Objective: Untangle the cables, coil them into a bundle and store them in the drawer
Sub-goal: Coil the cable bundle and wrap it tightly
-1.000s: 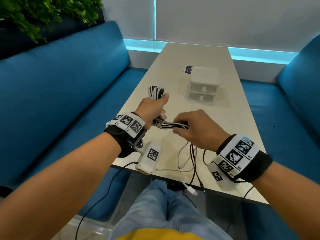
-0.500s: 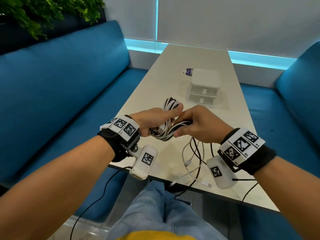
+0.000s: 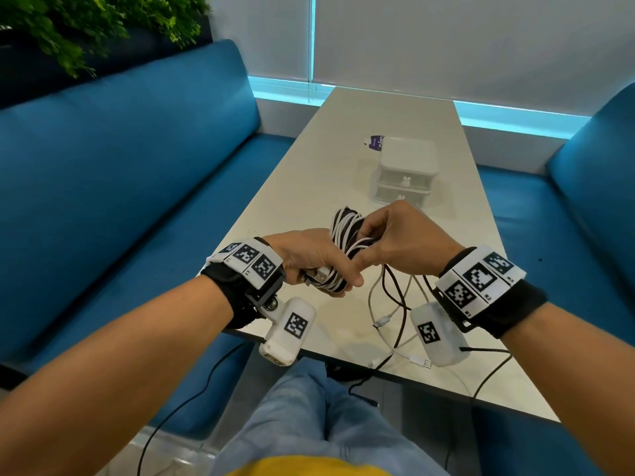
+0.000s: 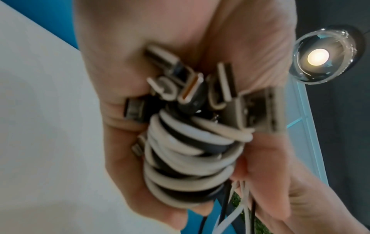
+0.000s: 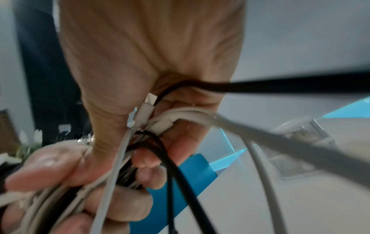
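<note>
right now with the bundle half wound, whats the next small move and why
Probably another wrap: the left hand grips the cable bundle, while the right hand pinches strands still trailing as loose cable tails over the table edge. The drawer unit looks shut, so storing comes later.

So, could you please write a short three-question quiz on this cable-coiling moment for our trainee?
1. True or false: the left hand grips the cable bundle.
2. Where do the loose cable ends lie? A on the white table; B on the blue sofa; C in a drawer.
3. Fill in: both drawers of the white drawer unit are ____.

Key: 1 true; 2 A; 3 closed.
</note>
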Demonstrator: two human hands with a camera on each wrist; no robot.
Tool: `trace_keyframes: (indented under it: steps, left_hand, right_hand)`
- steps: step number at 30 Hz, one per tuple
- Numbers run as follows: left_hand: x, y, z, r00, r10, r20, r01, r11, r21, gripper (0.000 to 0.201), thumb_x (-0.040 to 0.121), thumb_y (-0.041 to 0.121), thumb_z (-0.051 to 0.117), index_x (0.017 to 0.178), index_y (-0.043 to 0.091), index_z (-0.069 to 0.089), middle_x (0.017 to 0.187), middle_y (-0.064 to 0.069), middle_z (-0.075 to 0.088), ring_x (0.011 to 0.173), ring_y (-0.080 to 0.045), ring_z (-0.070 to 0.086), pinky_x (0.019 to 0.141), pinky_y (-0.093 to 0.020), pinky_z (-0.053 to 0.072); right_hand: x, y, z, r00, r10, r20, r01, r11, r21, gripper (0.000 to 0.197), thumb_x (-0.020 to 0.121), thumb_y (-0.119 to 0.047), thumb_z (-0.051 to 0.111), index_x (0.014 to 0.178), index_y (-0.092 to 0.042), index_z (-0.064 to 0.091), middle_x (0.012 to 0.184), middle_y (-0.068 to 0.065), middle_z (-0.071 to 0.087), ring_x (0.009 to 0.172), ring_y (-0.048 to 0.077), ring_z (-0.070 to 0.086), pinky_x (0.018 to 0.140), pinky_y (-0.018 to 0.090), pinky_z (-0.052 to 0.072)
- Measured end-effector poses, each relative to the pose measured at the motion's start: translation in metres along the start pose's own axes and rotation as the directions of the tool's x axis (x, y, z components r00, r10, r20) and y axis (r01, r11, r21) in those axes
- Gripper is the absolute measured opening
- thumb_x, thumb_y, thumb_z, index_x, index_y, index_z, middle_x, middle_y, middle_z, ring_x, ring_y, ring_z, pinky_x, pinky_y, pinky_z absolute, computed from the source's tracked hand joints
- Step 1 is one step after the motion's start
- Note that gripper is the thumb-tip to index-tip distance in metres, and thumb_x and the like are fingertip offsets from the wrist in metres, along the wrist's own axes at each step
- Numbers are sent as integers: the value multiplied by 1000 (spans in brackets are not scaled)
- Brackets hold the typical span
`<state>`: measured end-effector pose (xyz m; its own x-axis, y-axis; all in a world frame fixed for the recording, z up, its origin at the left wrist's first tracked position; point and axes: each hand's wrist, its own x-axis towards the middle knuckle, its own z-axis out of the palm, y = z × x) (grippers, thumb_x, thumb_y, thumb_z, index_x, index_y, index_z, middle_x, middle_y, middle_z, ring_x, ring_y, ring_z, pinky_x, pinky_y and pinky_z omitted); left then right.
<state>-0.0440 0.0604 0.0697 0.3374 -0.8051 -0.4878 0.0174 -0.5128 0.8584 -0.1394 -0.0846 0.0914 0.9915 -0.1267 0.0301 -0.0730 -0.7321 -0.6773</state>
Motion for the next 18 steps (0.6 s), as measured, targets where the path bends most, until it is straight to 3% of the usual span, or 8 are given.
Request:
trace_keyframes:
  steps: [2, 5, 7, 10, 13, 15, 18]
  left_hand:
    - [2, 0, -1, 1000, 1, -17, 0, 1000, 30, 29, 68, 0, 78, 94, -2, 66, 80, -18, 65, 69, -25, 67, 73, -36, 56]
    - [3, 1, -2, 1000, 1, -21, 1, 997, 76, 51, 52, 11, 86, 97, -2, 64, 80, -19, 64, 68, -27, 67, 66, -31, 53]
    - [2, 3, -2, 1000, 17, -16, -15, 996, 90, 51, 52, 13, 86, 95, 0, 63, 78, -18, 62, 66, -26, 65, 55, -25, 49]
    - [-1, 5, -2, 999, 26, -31, -22, 994, 105, 53, 50, 17, 87, 95, 1, 63, 80, -19, 61, 67, -26, 65, 52, -24, 47]
    - [-4, 3, 2, 1000, 17, -19, -16, 998, 63, 45, 50, 14, 85, 88, 2, 64, 79, -19, 61, 65, -25, 65, 54, -25, 47]
    - [-7, 2, 6, 1000, 23, -13, -23, 1000, 13, 36, 51, 12, 85, 80, 6, 65, 79, -19, 61, 64, -24, 65, 61, -30, 44]
    - [-7, 2, 8, 998, 31, -59, -30, 999, 14, 46, 46, 19, 87, 83, 5, 65, 85, -25, 60, 70, -29, 62, 63, -33, 39]
  right_hand:
    - [0, -2, 1, 1000, 10, -16, -11, 999, -39, 25, 53, -32, 92, 61, -21, 71, 59, -1, 67, 54, 10, 55, 57, 34, 49]
    - [-1, -6, -1, 999, 15, -35, -18, 997, -74, 26, 52, -35, 92, 57, -27, 68, 52, -9, 62, 47, 1, 49, 46, 15, 39]
    - [-1, -8, -3, 999, 18, -38, -22, 996, -90, 26, 51, -37, 92, 61, -26, 71, 52, -10, 62, 46, 0, 49, 44, 11, 37]
    - [0, -9, -2, 999, 17, -33, -19, 996, -91, 27, 52, -36, 93, 64, -24, 72, 53, -10, 62, 46, 0, 49, 44, 10, 37]
    - [2, -8, -5, 1000, 16, -14, -17, 998, -68, 29, 50, -37, 93, 65, -21, 74, 58, -5, 66, 51, 4, 53, 50, 18, 44]
    - [2, -8, -7, 1000, 13, 7, -12, 999, -33, 31, 48, -37, 92, 67, -19, 75, 65, 0, 70, 62, 17, 62, 59, 31, 52]
    - [2, -8, -8, 1000, -10, 10, 10, 1000, 4, 33, 47, -37, 92, 68, -18, 75, 70, 3, 72, 73, 26, 66, 69, 42, 55]
